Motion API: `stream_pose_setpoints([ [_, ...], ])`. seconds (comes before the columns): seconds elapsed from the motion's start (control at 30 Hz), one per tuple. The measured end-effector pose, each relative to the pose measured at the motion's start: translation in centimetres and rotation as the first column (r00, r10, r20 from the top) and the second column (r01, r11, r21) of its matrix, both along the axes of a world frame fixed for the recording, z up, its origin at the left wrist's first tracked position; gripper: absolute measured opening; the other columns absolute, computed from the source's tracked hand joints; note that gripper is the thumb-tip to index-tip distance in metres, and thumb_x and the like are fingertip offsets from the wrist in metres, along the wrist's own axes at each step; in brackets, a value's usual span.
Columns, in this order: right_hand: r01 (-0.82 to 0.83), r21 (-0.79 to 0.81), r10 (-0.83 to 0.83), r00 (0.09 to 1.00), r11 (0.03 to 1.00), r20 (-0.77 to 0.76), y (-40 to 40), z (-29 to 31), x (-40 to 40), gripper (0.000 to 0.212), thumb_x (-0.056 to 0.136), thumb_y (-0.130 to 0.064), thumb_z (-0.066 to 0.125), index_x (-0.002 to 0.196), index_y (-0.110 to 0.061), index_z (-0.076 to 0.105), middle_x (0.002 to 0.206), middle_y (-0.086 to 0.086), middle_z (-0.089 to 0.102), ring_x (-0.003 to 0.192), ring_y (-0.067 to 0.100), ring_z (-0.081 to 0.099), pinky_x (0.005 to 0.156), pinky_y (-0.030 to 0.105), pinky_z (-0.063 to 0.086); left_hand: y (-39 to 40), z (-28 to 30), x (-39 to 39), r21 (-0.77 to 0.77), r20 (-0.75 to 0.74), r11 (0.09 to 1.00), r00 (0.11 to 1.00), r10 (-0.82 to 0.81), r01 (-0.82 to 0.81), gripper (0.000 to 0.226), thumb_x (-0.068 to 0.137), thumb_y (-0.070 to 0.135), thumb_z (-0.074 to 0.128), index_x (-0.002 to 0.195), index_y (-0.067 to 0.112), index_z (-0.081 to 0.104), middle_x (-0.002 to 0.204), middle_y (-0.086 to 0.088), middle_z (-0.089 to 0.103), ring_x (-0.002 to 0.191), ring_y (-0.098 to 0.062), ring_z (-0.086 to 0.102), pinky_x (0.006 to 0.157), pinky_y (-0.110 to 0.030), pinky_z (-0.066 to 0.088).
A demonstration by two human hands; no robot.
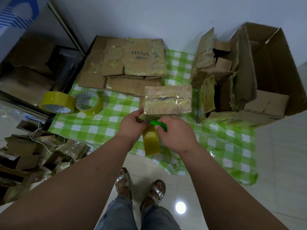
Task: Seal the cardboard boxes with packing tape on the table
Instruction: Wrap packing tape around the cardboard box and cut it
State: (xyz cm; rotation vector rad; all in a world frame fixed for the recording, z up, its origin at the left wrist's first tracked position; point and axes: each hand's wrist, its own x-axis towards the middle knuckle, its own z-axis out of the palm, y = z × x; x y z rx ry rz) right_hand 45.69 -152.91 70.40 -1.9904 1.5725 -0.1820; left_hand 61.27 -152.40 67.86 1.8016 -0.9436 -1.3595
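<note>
A small brown cardboard box, wrapped in clear glossy tape with a dark slit across its top, sits on the green-and-white checked plastic tablecloth close to the table's near edge. Just in front of that box, the person's left hand pinches the upper end of a strip of yellowish packing tape, thumb and fingers closed together on it. The roll of yellowish packing tape hangs down from the strip, just below the box and between the two hands. The right hand is wrapped around a bright green plastic cutter, fingers curled on the handle, its tip pointing toward the left hand at the strip of tape near the box's lower front edge.

To the left of the box, two more rolls of yellow tape lie on the cloth side by side and touching: a fuller one farther from the box and a thinner one nearer to it. Behind the box lies a stack of flattened brown cardboard sheets, the top one printed with "HYNA". To the right of the box stands a large open brown carton crammed with smaller worn boxes. Far to the left of the box, off the cloth, is a pile of scrap cardboard with white string. Below, the person's feet in silver sandals stand on glossy pale tiles.
</note>
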Motion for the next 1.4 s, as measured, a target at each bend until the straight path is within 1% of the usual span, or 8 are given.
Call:
stream_pose_setpoints([
  [0.17,-0.002,0.003,0.002,0.999,1.0,-0.049,-0.2,0.5,0.5,0.023,0.094,-0.037,0.055,0.109,-0.022,0.065,0.109,0.004,0.061,0.101,0.027,0.058,0.075,0.033,0.043,-0.2,-0.3,0.2,0.027,0.02,1.0,1.0,-0.011,0.01,0.057,0.084,-0.002,0.065,0.135,0.024,0.06,0.065,0.001,0.049,0.055,-0.003,0.048,0.052,-0.01,0.042],
  [0.33,0.016,-0.025,-0.019,0.996,1.0,-0.089,0.3,0.4,1.1,0.027,0.096,-0.038,0.053,0.112,-0.021,0.064,0.112,0.003,0.061,0.103,0.026,0.059,0.079,0.034,0.047,-0.2,-0.5,0.2,0.039,0.014,0.999,1.0,-0.006,0.005,0.055,0.085,-0.002,0.065,0.134,0.022,0.06,0.065,0.003,0.047,0.06,-0.006,0.048,0.058,-0.012,0.042],
  [0.53,0.027,-0.099,-0.043,0.986,0.995,-0.163,0.4,0.0,1.5,0.029,0.095,-0.042,0.05,0.108,-0.021,0.067,0.108,0.002,0.064,0.101,0.025,0.06,0.087,0.036,0.043,-0.4,-0.4,0.2,0.049,0.019,0.999,1.0,-0.013,0.012,0.055,0.082,-0.005,0.066,0.132,0.02,0.062,0.061,0.003,0.047,0.055,-0.003,0.047,0.052,-0.009,0.04],
  [0.67,0.04,-0.162,-0.074,0.976,0.986,-0.206,0.0,-0.4,1.6,0.029,0.094,-0.044,0.051,0.102,-0.022,0.07,0.104,0.001,0.066,0.1,0.025,0.059,0.09,0.036,0.035,-0.5,-0.4,0.3,0.053,0.023,0.997,0.998,-0.058,0.057,0.066,0.079,-0.002,0.072,0.135,0.028,0.058,0.071,-0.005,0.055,0.07,-0.012,0.057,0.061,-0.013,0.047],
  [0.93,0.069,-0.181,-0.111,0.967,0.981,-0.229,0.1,-0.9,0.1,0.029,0.094,-0.042,0.051,0.11,-0.024,0.067,0.107,-0.002,0.064,0.102,0.023,0.059,0.09,0.036,0.03,-0.6,-0.3,0.5,0.059,0.013,0.997,0.998,-0.055,0.054,0.07,0.078,0.004,0.076,0.139,0.029,0.054,0.076,-0.005,0.055,0.077,-0.016,0.059,0.075,-0.024,0.047],
  [1.07,0.143,-0.21,-0.19,0.956,0.967,-0.223,0.6,-1.7,-1.0,0.029,0.094,-0.038,0.053,0.112,-0.022,0.068,0.103,0.003,0.067,0.098,0.028,0.061,0.09,0.038,0.03,-0.7,0.0,0.7,0.079,0.015,0.995,0.998,-0.068,0.067,0.069,0.079,0.002,0.075,0.138,0.03,0.054,0.078,-0.007,0.056,0.079,-0.017,0.06,0.071,-0.022,0.046],
  [1.23,0.199,-0.056,-0.207,0.922,0.978,-0.328,1.1,-3.4,-1.9,0.033,0.093,-0.03,0.048,0.124,-0.025,0.061,0.113,0.002,0.062,0.105,0.026,0.059,0.093,0.038,0.028,-0.8,0.2,0.9,0.107,0.01,0.991,0.996,-0.086,0.084,0.071,0.079,0.0,0.074,0.14,0.03,0.053,0.082,-0.009,0.056,0.081,-0.017,0.061,0.069,-0.02,0.044],
  [1.4,0.224,0.157,-0.136,0.891,0.962,-0.433,1.6,-5.4,-2.5,0.061,0.092,-0.023,0.047,0.151,-0.032,0.029,0.142,0.002,0.042,0.128,0.027,0.041,0.103,0.043,0.027,-0.7,0.3,0.9,0.128,-0.032,0.988,0.996,-0.078,0.081,0.075,0.079,-0.003,0.073,0.143,0.027,0.049,0.078,-0.006,0.056,0.078,-0.013,0.062,0.069,-0.016,0.042],
])
